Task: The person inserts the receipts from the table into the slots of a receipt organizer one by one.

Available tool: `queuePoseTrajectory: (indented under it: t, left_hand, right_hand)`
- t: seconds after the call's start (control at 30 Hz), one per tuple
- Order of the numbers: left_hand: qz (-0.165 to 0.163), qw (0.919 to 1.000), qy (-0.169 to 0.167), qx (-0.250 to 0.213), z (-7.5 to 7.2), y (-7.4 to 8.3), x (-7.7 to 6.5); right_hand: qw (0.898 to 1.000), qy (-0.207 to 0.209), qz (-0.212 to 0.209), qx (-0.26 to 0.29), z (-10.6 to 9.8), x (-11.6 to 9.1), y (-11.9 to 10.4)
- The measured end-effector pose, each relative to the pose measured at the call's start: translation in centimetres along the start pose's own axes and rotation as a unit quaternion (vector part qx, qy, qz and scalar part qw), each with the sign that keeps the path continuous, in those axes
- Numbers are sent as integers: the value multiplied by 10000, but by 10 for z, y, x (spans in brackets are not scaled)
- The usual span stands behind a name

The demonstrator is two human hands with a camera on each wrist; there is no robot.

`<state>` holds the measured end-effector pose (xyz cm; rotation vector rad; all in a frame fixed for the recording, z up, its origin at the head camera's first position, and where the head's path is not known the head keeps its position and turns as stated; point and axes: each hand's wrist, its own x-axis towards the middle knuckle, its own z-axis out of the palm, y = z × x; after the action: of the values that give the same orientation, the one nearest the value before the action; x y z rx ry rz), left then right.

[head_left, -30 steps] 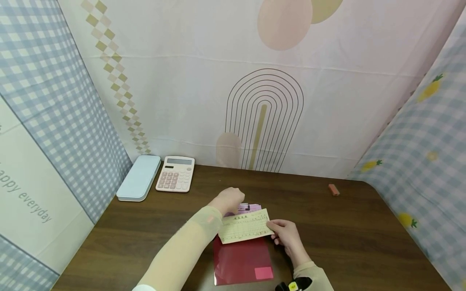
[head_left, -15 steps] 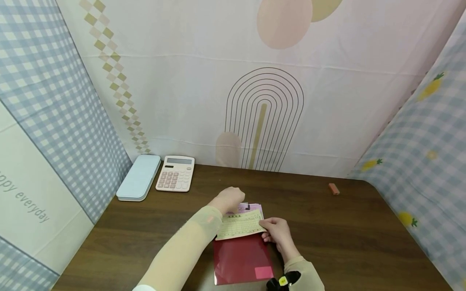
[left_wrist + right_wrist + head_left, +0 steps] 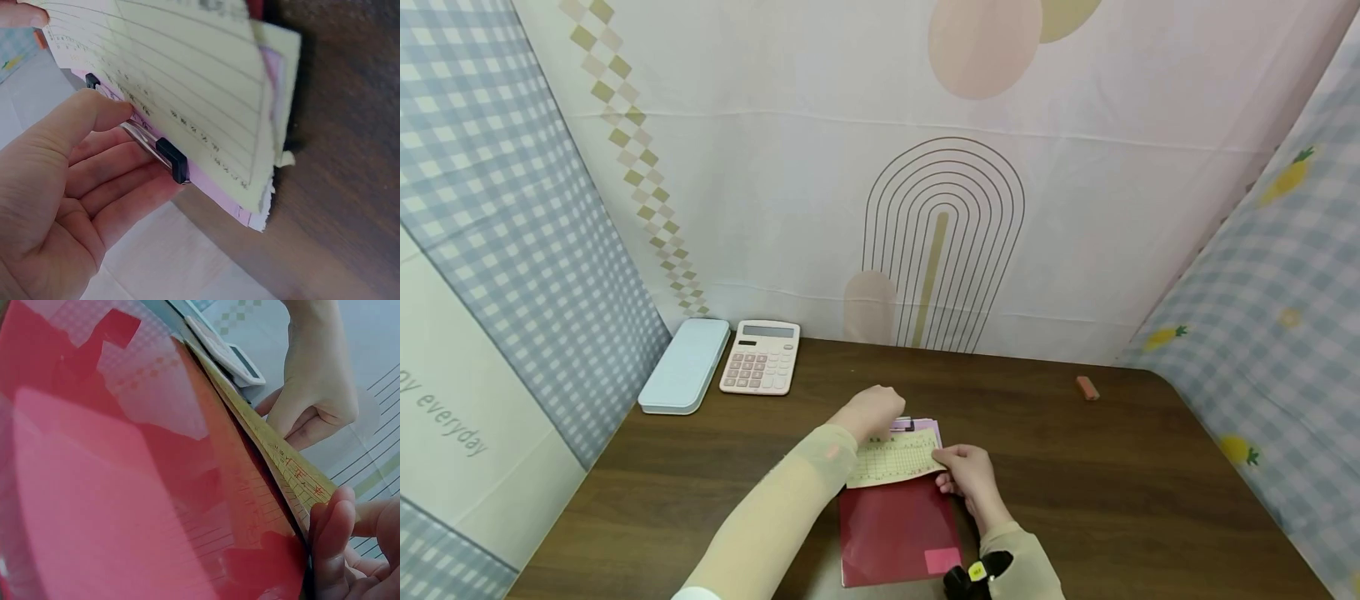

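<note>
A dark red see-through folder with a pink label lies on the table. At its far end my left hand holds the edge of the papers, thumb on top and fingers beneath, around a metal clip with black ends. Pink sheets show under a yellow printed form. The near right corner of this form is pinched between thumb and fingers of my right hand. In the right wrist view, the yellow form slants over the red folder.
A pale blue flat case and a white calculator are at the back left of the brown table. An orange-red small block lies at the back right. Patterned cloth hangs behind and on both sides.
My right hand has moved left and slightly away from me with the yellow form, which now covers less of the red folder. My left hand has stayed at the clip.
</note>
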<state>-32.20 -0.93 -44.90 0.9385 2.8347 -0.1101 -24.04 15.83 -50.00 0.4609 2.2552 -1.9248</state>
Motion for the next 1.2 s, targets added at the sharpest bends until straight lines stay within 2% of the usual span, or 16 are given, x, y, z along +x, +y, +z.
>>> queuePoseTrajectory:
  t: [0.3, 0.6, 0.7, 0.83, 1.0, 1.2]
  left_hand:
    - [21, 10000, -43, 22, 2, -2, 2]
    - [66, 10000, 21, -21, 1, -1, -1]
    - [67, 9999, 57, -96, 1, -1, -1]
    - [64, 9999, 77, -102, 1, -2, 0]
    - [49, 9999, 57, -85, 0, -1, -1]
    - [49, 9999, 56, -113, 1, -1, -1]
  right_hand:
    - [9999, 102, 60, 83, 2, 3, -1]
    - [9989, -25, -246, 396, -1, 1, 1]
    - [9989, 76, -190, 430, -1, 3, 1]
    - [9996, 189, -51, 220, 1, 7, 0]
    - [9998, 162, -94, -105, 2, 8, -4]
    - [9997, 130, -131, -181, 2, 11, -5]
